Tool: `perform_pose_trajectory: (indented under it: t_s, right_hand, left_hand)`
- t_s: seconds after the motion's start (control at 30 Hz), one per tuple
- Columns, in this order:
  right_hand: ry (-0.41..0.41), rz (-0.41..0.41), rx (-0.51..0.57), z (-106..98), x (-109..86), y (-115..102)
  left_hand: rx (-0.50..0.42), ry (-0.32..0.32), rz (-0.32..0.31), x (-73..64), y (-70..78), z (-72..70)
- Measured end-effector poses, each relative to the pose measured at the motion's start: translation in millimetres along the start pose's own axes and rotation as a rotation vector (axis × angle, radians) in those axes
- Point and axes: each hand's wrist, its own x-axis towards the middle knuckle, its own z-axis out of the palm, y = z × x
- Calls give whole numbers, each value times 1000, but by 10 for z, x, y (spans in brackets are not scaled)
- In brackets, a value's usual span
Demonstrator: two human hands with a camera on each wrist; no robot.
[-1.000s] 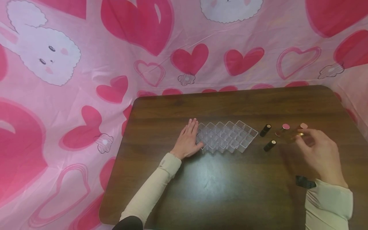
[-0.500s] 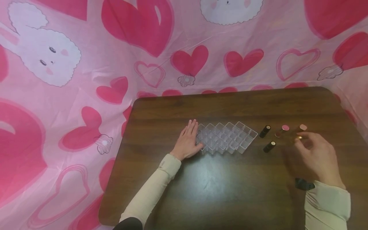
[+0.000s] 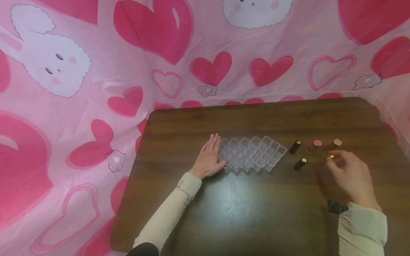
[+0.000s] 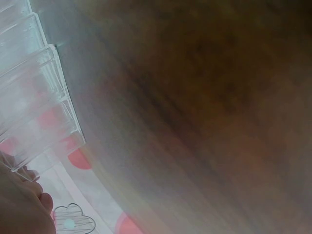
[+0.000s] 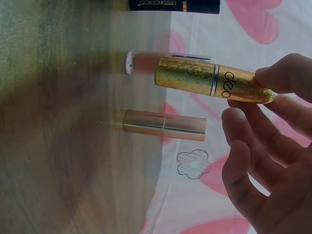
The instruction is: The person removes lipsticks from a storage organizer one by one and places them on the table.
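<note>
My right hand pinches a glittery gold lipstick tube by its top between thumb and fingers, with the tube upright and its lower end apart from the table in the right wrist view. Behind it stand a peach lipstick and a pink-topped lip gloss tube. Two black lipsticks, one farther back and one nearer, stand between that hand and a clear organizer of diamond-shaped compartments. My left hand rests with straight fingers along the organizer's left end.
The brown wooden table has rounded corners. A pink curtain with hearts and rabbit faces hangs behind it and along its left side. A dark strap shows at my right wrist.
My right hand has drawn the gold lipstick a little left and toward me, away from the peach one. My left hand and the organizer have stayed in place.
</note>
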Motion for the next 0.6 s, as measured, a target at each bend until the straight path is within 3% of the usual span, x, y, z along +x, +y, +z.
perform_pose_trajectory:
  t_s: [0.6]
  right_hand:
    - [-64, 24, -15, 92, -35, 65]
  left_hand:
    - [0, 20, 7, 0, -7, 17]
